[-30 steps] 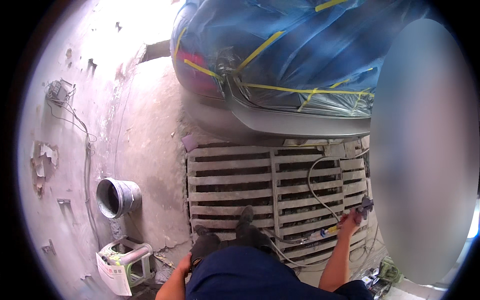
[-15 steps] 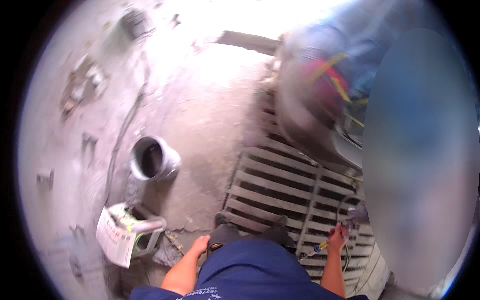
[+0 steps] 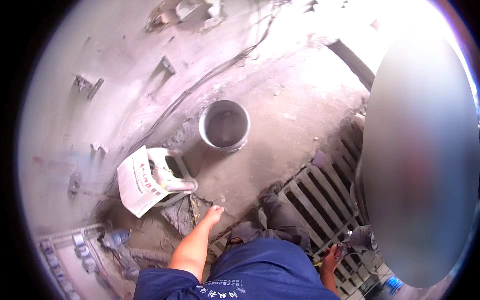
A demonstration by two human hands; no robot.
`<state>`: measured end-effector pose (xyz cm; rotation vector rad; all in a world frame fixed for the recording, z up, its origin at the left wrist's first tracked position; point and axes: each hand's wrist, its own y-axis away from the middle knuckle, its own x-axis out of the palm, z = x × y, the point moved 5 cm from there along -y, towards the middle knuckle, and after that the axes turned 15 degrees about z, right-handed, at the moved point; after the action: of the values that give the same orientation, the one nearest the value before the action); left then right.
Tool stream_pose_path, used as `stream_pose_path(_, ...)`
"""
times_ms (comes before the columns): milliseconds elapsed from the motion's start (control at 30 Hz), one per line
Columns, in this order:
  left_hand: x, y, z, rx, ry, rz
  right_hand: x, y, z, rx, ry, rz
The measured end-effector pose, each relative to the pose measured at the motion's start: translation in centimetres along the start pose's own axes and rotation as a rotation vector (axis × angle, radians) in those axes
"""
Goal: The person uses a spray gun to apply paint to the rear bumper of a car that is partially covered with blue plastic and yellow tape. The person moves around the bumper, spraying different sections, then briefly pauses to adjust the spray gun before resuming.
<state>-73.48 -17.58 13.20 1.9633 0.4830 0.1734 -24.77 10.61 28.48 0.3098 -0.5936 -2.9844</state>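
Observation:
My left hand (image 3: 215,214) hangs over the floor at the edge of the grating, fingers curled in, with nothing seen in it. It is nearest to a white plastic container (image 3: 187,186) with a handle, partly covered by a printed paper sheet (image 3: 139,185). Low on the right, my right hand (image 3: 329,257) is closed around what looks like a spray gun (image 3: 344,248). A dark grey cup-like part (image 3: 363,238) is at its far end, and a thin pale hose (image 3: 361,264) runs nearby. The fingers hide much of the grip.
An open grey bucket (image 3: 245,131) stands on the concrete beyond the container. Slotted floor grating (image 3: 312,192) lies under and ahead of my feet. Cables (image 3: 200,82) run along the wall's foot. A bottle (image 3: 117,238) lies lower left. A blurred patch hides the right side.
My view has swung left, so the bucket and container appear farther right and the wall shows more. My left arm reaches out farther. The right hand keeps hold of the spray gun.

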Motion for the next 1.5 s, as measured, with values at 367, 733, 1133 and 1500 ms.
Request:
stream_pose_path(367,-10.6,-3.8,-9.5,0.062,0.143,-0.213,13.4,-10.0,4.6,0.093,0.197,0.296)
stream_pose_path(733,-21.4,-17.2,-18.1,0.004,0.130,-0.174,20.4,-12.4,8.6,0.234,0.471,0.221)
stream_pose_path(1133,-32.9,-32.4,-23.3,-0.010,0.206,-0.079,37.6,-4.6,12.3,0.403,0.434,0.146)
stream_pose_path(1500,-33.7,-34.2,-21.5,0.045,0.158,0.040,40.8,-2.7,13.6,0.471,0.570,0.133)
